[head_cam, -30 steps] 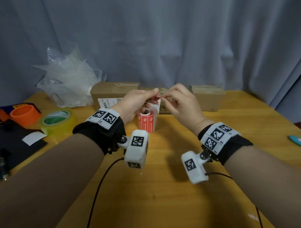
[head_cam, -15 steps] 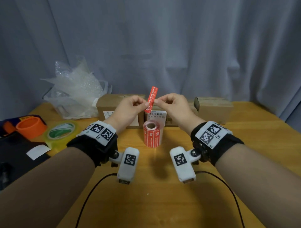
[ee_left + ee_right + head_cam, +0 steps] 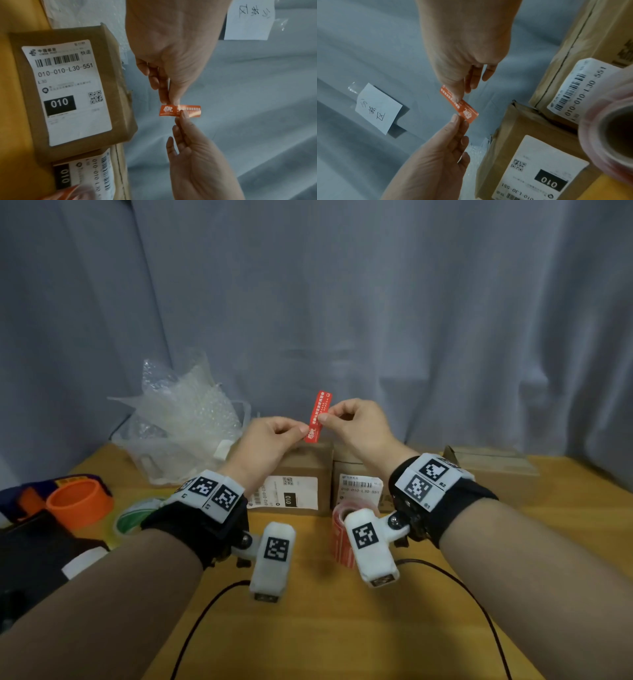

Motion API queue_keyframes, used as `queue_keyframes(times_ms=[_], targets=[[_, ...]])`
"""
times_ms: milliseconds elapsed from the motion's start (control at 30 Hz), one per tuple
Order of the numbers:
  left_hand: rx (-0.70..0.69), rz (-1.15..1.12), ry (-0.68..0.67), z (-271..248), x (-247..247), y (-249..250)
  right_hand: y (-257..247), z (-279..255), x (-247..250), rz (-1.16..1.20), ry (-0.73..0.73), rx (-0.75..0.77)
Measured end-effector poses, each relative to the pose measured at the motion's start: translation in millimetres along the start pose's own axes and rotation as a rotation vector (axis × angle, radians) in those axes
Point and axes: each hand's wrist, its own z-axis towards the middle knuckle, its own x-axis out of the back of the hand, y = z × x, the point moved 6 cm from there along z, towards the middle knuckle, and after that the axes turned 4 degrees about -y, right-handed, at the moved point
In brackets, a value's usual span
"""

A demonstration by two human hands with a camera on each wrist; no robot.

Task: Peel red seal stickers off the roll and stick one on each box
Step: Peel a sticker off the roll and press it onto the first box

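A peeled red seal sticker point(image 3: 318, 417) stands nearly upright in the air above the boxes. My left hand point(image 3: 305, 430) pinches its lower edge and my right hand point(image 3: 323, 419) pinches its middle. The left wrist view shows the sticker point(image 3: 180, 110) between both hands' fingertips, and so does the right wrist view point(image 3: 458, 105). The red sticker roll point(image 3: 339, 542) stands on the table, partly hidden behind my right wrist camera. Three brown boxes sit in a row at the back: left point(image 3: 294, 474), middle point(image 3: 356, 484), right point(image 3: 493, 467).
A bubble-wrap bag point(image 3: 185, 419) lies at the back left. An orange tape ring point(image 3: 78, 505), a green-and-white tape roll point(image 3: 137, 515) and a black item point(image 3: 30, 553) crowd the left edge. Cables point(image 3: 205, 611) trail over the near table. A grey curtain hangs behind.
A second ago both hands worked at the roll's top. The sticker has since come off the roll and both hands have lifted it above the boxes.
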Motion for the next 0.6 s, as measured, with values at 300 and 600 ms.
queue_keyframes(times_ms=[300,600], targets=[[0.141,0.603,-0.004,35.0,47.0,-51.8,12.3,23.8,-30.1,0.072,-0.149,-0.198],[-0.01,0.868,-0.096,30.8,32.6,-85.3,18.6,29.1,-65.3,-0.051,-0.3,-0.371]])
